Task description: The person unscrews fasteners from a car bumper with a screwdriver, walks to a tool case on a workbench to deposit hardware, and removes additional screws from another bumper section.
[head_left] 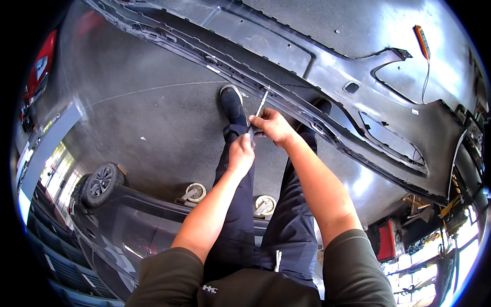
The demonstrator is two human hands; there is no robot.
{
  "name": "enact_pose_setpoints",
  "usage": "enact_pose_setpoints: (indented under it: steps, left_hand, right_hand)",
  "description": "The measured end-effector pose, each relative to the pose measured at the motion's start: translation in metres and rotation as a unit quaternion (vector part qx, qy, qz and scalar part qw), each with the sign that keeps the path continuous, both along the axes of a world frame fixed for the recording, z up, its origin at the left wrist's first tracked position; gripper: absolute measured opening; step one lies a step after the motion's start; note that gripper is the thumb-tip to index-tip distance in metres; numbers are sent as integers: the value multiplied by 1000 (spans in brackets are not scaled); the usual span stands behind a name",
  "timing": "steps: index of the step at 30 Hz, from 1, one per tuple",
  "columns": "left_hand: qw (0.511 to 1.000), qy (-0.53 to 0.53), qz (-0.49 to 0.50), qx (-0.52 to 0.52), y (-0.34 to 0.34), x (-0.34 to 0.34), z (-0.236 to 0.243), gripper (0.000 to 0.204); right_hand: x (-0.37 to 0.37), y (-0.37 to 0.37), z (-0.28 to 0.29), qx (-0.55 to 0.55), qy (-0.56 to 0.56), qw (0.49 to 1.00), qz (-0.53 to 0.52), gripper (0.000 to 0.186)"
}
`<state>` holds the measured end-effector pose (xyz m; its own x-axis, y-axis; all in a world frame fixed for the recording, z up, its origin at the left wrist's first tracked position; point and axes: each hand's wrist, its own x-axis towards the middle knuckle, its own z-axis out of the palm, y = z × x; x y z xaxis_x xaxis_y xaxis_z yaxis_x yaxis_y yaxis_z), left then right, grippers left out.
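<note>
The right hand [274, 127] is pinching a slender silver-shafted tool [262, 104]; the left hand [241, 152] is gripping its lower end. Ahead of both, the tip is apparently meeting the edge of the grey bumper cover [332, 77]. Holding the shaft aligned should be limiting slippage.

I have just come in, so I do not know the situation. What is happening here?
A person is bending over a large, dark grey, bumper-shaped car panel. The right hand and the left hand are closed together on a slim, silver, rod-shaped tool. Its far tip is at the panel's near edge; whether it touches is too small to tell. An orange handheld device with a cable lies beyond the panel, and a dark car is at lower left.
</note>
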<state>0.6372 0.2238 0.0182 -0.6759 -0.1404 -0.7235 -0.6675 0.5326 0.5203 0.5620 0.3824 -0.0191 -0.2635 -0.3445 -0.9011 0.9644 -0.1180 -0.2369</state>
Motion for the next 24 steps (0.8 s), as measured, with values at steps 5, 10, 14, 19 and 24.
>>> enact_pose_setpoints:
  steps: [5, 10, 14, 19, 24]
  left_hand:
    - [675, -347, 470, 450, 12, -15, 13, 56]
    - [980, 144, -72, -120, 9, 7, -1, 51]
    - [998, 44, -39, -13, 7, 0, 4, 50]
    - [603, -360, 503, 503, 8, -20, 16, 53]
    - [955, -150, 247, 73, 2, 9, -9, 43]
  right_hand:
    - [17, 15, -11, -119, -32, 986, -116, 29]
    - [18, 6, -18, -67, -3, 996, -64, 24]
    - [7, 5, -6, 24, 16, 999, 29, 31]
    - [10, 5, -3, -130, -48, 976, -170, 34]
    - [13, -5, -13, 34, 61, 997, 25, 37]
